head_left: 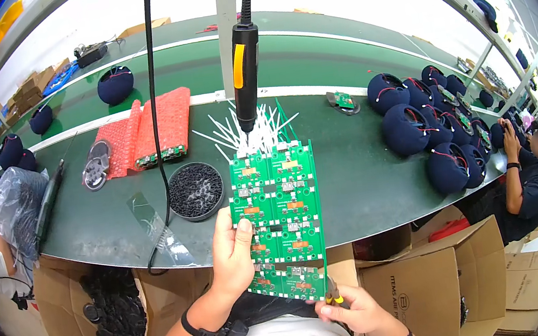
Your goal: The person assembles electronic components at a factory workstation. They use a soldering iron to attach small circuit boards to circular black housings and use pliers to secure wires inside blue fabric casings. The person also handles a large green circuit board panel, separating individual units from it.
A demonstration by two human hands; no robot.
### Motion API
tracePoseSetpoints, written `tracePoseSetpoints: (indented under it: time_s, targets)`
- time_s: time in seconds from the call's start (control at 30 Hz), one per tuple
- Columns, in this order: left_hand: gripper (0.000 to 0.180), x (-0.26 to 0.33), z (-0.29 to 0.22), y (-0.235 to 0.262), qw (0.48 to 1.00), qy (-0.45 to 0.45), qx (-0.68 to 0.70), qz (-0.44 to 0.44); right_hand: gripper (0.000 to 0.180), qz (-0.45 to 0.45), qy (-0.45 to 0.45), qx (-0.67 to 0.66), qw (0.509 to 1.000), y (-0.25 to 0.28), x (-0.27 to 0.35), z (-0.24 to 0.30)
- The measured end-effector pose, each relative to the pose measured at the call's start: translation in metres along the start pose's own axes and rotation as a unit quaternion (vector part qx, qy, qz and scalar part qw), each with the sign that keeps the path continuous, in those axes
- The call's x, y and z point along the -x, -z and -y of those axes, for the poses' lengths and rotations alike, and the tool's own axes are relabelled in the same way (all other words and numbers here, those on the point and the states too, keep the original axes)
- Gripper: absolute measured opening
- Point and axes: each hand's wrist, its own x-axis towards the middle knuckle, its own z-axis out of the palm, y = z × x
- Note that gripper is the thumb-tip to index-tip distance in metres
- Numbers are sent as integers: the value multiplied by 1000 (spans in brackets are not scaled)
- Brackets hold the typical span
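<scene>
two hands on one green circuit-board panel (298, 228), which is held over the near edge of the tabletop (352, 188): left hand (233, 249) pinches its left side, thumb on top, right hand (357, 308) is wrapped round a yellow-handled plier-like tool (333, 292) at the lower right corner, whether the tool bites can't tell. step looks like trimming or breaking the edge strip, so best to grip firmly near the working corner, keep the tool flush with the seam and off the components, and avoid flexing the panel.
</scene>
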Motion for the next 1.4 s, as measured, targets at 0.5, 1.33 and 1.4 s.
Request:
tracePoseSetpoints:
  time_s: [0.5,1.33,1.4]
  targets:
    - [29,17,-5,-3,997,-28,-78,6,28,-142,-16,129,981,-11,-15,34]
    - [28,16,-1,-6,998,28,31,37,26,-102,45,73,991,-3,-19,16]
    - [24,18,-6,-4,998,43,15,44,27,-115,43,121,985,0,-19,20]
